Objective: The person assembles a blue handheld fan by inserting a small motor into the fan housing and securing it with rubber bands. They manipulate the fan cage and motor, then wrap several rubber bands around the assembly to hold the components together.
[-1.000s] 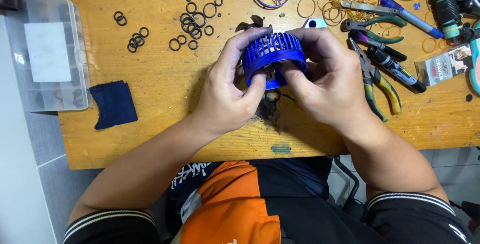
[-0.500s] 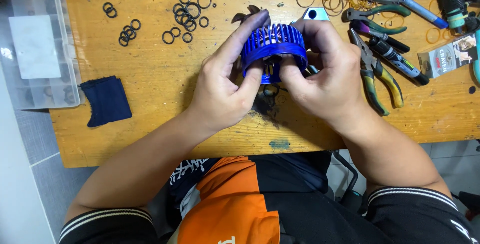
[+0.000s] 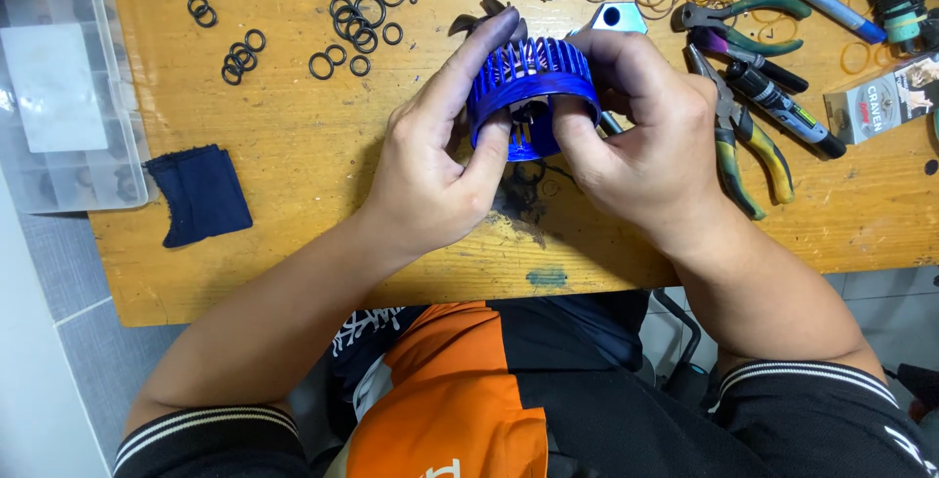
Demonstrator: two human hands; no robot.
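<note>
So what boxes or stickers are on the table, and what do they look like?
Small carton: right edge of the wooden table, tan and white, rectangular, lying flat.
Clear plastic organiser box: left edge, see-through, with a white rectangular label on its lid.
No screens or signs.

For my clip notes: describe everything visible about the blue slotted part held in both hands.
The blue slotted part is a round, cage-like piece, seemingly plastic, with thin vertical ribs around its wall and an open underside showing a small inner piece. It is held above the wooden table, tilted toward the camera. The left hand grips its left side, the right hand its right.
</note>
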